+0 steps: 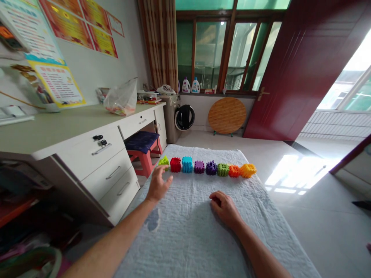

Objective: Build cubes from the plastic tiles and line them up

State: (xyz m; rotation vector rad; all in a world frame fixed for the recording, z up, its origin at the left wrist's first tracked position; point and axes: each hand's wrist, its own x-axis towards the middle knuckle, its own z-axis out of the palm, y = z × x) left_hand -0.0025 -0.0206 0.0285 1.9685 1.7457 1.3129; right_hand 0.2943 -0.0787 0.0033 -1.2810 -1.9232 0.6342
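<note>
A row of several bristly plastic blocks lies across the far part of a pale blue-grey cloth (197,231): a yellow-green wedge (164,161), a red block (175,164), a turquoise block (187,164), purple ones (199,166), a green one (223,169), an orange-red one (234,170) and an orange one (248,170). My left hand (158,184) reaches toward the yellow-green wedge with fingers spread, holding nothing and just short of it. Nearer to me on the cloth rests my right hand (224,207), fingers curled under, nothing visible in it.
A white desk with drawers (98,154) stands at the left, with a red stool (143,148) under it. A plastic bag (121,98) lies on the desk. A washing machine (176,116), a round wooden tabletop (227,115) and a dark red door (304,65) stand beyond.
</note>
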